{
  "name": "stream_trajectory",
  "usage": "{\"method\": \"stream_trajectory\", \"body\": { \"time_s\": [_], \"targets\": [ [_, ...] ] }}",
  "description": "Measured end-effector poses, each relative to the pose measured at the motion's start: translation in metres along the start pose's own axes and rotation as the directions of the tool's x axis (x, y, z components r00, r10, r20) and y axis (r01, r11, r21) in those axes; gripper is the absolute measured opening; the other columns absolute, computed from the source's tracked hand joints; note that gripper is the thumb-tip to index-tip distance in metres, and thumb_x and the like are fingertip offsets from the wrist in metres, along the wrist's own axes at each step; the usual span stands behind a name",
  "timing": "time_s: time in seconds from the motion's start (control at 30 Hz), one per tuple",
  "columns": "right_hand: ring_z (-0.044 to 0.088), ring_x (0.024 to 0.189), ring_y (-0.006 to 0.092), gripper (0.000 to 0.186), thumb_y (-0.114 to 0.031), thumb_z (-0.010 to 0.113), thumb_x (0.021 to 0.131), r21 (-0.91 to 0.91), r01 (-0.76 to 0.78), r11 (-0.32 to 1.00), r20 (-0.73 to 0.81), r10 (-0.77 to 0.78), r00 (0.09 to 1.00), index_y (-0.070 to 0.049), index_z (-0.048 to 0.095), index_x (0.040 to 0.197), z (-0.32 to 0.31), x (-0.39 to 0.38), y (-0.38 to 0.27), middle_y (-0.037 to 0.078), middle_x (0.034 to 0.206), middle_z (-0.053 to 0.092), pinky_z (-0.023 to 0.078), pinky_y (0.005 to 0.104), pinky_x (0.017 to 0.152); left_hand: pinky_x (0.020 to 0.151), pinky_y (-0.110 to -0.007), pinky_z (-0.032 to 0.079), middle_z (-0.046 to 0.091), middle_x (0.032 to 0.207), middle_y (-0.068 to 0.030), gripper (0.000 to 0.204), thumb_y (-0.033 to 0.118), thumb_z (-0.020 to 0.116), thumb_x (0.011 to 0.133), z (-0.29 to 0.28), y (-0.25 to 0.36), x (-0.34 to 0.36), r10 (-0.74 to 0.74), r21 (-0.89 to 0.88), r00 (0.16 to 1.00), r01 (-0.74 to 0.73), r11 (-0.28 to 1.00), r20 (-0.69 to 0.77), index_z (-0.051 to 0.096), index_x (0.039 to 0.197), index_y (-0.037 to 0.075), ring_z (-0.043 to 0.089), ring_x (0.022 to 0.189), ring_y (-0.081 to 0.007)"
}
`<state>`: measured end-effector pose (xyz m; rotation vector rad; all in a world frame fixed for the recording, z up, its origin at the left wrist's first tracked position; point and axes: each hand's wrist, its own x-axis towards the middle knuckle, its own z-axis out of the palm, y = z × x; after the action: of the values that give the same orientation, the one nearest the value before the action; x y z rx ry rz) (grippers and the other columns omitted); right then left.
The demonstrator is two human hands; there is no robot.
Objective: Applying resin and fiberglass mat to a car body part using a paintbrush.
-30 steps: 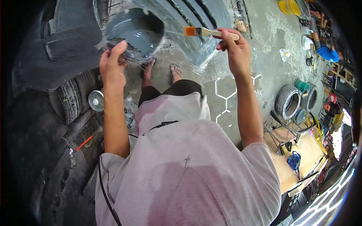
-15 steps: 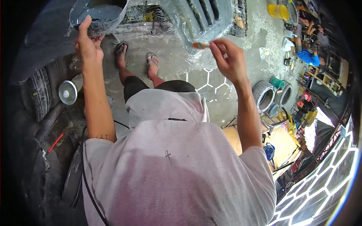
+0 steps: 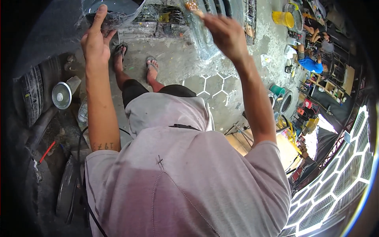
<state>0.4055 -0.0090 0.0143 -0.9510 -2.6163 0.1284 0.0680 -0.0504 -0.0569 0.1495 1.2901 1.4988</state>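
One brush (image 3: 193,8) over the ribbed panel (image 3: 203,45), one container (image 3: 124,16) to its left

In the head view, the step in hand looks like brushing a wet coat onto the grey ribbed panel, which lies ahead of you and runs off the upper edge. Your right hand (image 3: 227,35) is over the panel's right side, fingers closed around the brush's pale handle; the orange bristles are over its left side, and you can't tell from here whether they press on it. Your left hand (image 3: 96,45) is well left of the panel, grasping the grey container at its near side: thumb up over the rim, the other fingers lower and partly spread, not clenched. Inside is what looks like glossy liquid, and pale strands fray off the rim.

The next move seems to call for a light, even stroke along the panel, with your container held level so nothing slops out. Loose strands could catch in the bristles. A yellow bucket (image 3: 283,18) stands right of the panel, and a person in blue (image 3: 310,64) is farther right.
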Motion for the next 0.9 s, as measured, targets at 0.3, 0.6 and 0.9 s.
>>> {"method": "stream_trajectory", "body": {
  "time_s": [0.3, 0.6, 0.9],
  "targets": [
    [0.068, 0.081, 0.0225, 0.024, 0.000, 0.072, 0.081, 0.203, -0.420, 0.884, 0.301, 0.352, 0.886, -0.007, 0.070, 0.104, -0.070, -0.096, -0.044, 0.009, 0.098, 0.071, 0.053, 0.0321, 0.070, 0.090, -0.039, 0.053, 0.059, 0.118, -0.0077, 0.056, 0.029, 0.084, 0.078, -0.005, -0.004, 0.001, 0.024, -0.009, 1.000, -0.024, 1.000, -0.003, 0.059, 0.119, 0.000, 0.056, 0.110, -0.0206],
    [0.068, 0.074, 0.0274, 0.015, -0.009, 0.068, 0.085, 0.292, -0.204, 0.934, 0.260, 0.128, 0.957, -0.013, 0.070, 0.100, -0.032, 0.010, 0.026, 0.006, 0.092, 0.070, 0.054, 0.0366, 0.064, 0.087, -0.036, 0.053, 0.063, 0.113, -0.0037, 0.047, 0.027, 0.083, 0.079, -0.002, -0.004, 0.004, -0.011, -0.042, 1.000, 0.012, 0.999, 0.007, 0.063, 0.114, 0.003, 0.058, 0.105, -0.0165],
    [0.065, 0.079, 0.0227, 0.016, 0.007, 0.060, 0.087, 0.384, -0.166, 0.908, 0.183, 0.102, 0.978, -0.001, 0.065, 0.099, -0.019, 0.112, 0.021, 0.012, 0.086, 0.065, 0.049, 0.0310, 0.067, 0.080, -0.031, 0.052, 0.066, 0.111, -0.0009, 0.045, 0.030, 0.083, 0.079, 0.000, -0.006, -0.004, 0.007, 0.049, 1.000, -0.006, 0.999, -0.026, 0.066, 0.112, 0.006, 0.060, 0.100, -0.0135]
  ]
}}
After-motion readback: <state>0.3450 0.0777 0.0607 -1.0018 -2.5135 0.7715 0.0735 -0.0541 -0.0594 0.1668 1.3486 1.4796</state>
